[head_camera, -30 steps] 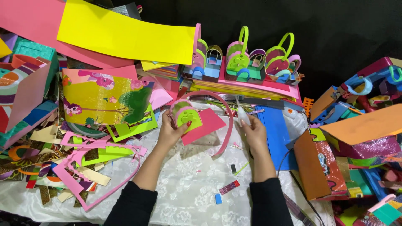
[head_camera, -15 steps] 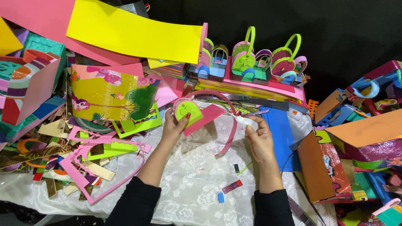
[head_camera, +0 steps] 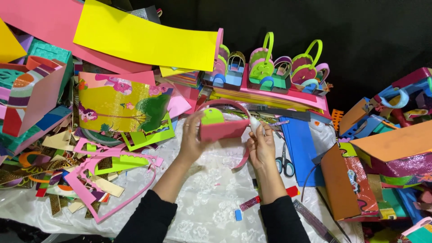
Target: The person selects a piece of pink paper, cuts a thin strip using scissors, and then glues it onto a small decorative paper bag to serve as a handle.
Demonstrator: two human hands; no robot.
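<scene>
A: Pink foam is at the centre: a small pink foam bag with a green tab and a curved pink handle [head_camera: 223, 128], raised above the white lace-patterned tablecloth [head_camera: 207, 198]. Who holds it?

B: The person's left hand [head_camera: 194, 137], sleeved in black, grips the bag's left end, thumb in front, fingers curled behind. The right hand [head_camera: 261, 145] sits at three o'clock from the bag, fingers pinched around a small white tube [head_camera: 254, 124] whose tip touches the bag's right edge.

A: What surrounds them?

B: At four o'clock from the right hand, just beside it, lie blue-handled scissors [head_camera: 284, 163] next to a blue foam sheet [head_camera: 300, 144]. At twelve o'clock stands a row of small finished foam baskets with looped handles [head_camera: 270, 67] on a stack of sheets. At eleven o'clock a large yellow foam sheet [head_camera: 144, 40] overlaps a pink one. At nine o'clock is a yellow picture card with cartoon ponies [head_camera: 118, 107], and at eight o'clock a heap of pink and green foam offcuts [head_camera: 96, 173]. At three o'clock, farther out, an orange box shape [head_camera: 337, 180].
</scene>
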